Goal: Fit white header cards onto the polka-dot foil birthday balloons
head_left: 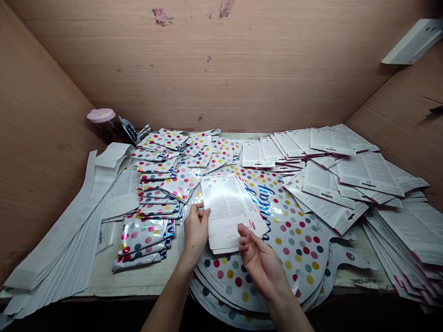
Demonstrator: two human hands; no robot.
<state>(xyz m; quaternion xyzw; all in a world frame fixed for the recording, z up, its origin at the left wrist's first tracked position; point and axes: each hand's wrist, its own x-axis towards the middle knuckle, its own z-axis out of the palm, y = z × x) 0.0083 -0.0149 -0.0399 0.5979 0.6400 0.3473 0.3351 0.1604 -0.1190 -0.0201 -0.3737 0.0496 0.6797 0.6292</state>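
My left hand (197, 230) grips the left edge of a printed cardboard sleeve (226, 203), thumb on its face. The sleeve is white with dense small text, and a second one shows beneath it, fanned to the right. Its plain flap end points toward me. My right hand (259, 260) is at the lower right of that flap, palm turned up and fingers loosely bent; it holds nothing, and whether its fingertips touch the card I cannot tell. Under both hands lies a stack of flat round foil balloons (290, 244) with coloured dots and blue lettering.
Folded dotted foil balloons (155, 184) are piled at left. Long white paper strips (69, 230) lie at far left, near a pink-lidded cup (101, 116). Many printed sleeves (370, 170) are heaped at right. Wooden walls (207, 69) enclose the back and sides.
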